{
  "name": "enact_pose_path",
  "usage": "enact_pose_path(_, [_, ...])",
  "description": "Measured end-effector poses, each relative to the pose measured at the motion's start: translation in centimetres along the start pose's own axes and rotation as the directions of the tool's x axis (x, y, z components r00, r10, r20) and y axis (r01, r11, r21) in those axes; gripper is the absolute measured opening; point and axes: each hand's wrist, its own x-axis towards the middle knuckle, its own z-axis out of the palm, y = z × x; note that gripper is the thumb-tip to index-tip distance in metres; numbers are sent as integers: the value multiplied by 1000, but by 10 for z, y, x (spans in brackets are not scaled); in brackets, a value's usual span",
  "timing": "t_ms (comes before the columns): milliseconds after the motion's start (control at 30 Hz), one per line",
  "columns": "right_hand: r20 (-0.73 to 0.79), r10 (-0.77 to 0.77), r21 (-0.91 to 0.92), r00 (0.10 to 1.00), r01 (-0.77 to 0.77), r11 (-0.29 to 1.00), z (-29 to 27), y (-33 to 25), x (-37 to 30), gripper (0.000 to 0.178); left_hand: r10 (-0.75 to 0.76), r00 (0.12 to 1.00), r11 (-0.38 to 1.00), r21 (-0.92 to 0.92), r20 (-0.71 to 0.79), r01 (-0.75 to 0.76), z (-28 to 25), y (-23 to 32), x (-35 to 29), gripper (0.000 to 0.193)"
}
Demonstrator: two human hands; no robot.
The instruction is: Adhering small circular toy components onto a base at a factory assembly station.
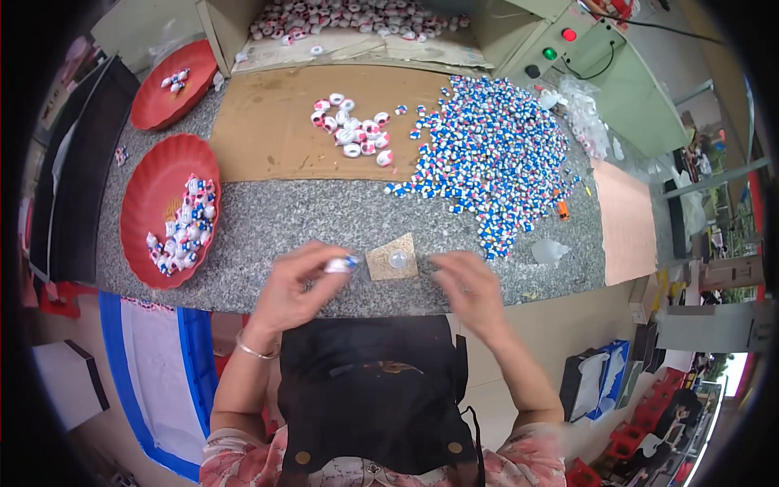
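Observation:
My left hand (302, 284) pinches a small white toy piece with a blue part (341, 265) between thumb and fingers, just above the grey speckled worktop (324, 213). To the right of it lies a tan square board (378, 269) with a small clear round cup (398, 259) on it. Beside that board, my right hand (471, 294) hovers with loosely bent, slightly blurred fingers apart; nothing shows in them. A wide pile of small blue-and-white pieces (487, 154) spreads over the back right. Larger white-and-pink round pieces (351, 136) sit on a brown cardboard sheet (268, 130).
At left, a red scalloped bowl (146, 191) holds joined pieces; another red bowl (154, 101) stands behind it. A clear plastic bottle (549, 251) and a small orange object (562, 210) lie right. A bin of white-and-pink pieces (357, 20) is at the back. A black apron (369, 381) covers my lap.

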Motion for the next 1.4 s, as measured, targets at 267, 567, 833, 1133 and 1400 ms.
enact_pose_path(267, [-17,157,-386,987,-151,910,-50,57,-31,22,495,807,512,858,-323,29,-100,8,-11,29])
enact_pose_path(567, [52,284,-239,957,-264,934,-42,65,-34,18,534,764,615,787,-362,-57,-71,14,32,32])
enact_pose_path(833, [263,556,532,788,-599,598,-3,24,-9,22,316,935,734,666,-163,-132,-25,-53,178,22])
enact_pose_path(1133, [164,100,-49,981,-93,994,0,32,5,17,67,952,996,-28,-299,-79,-21,-20,132,27])
enact_pose_path(1400, [395,-7,-416,918,185,890,-9,11,31,14,-227,974,748,-636,22,189,25,-18,-19,34])
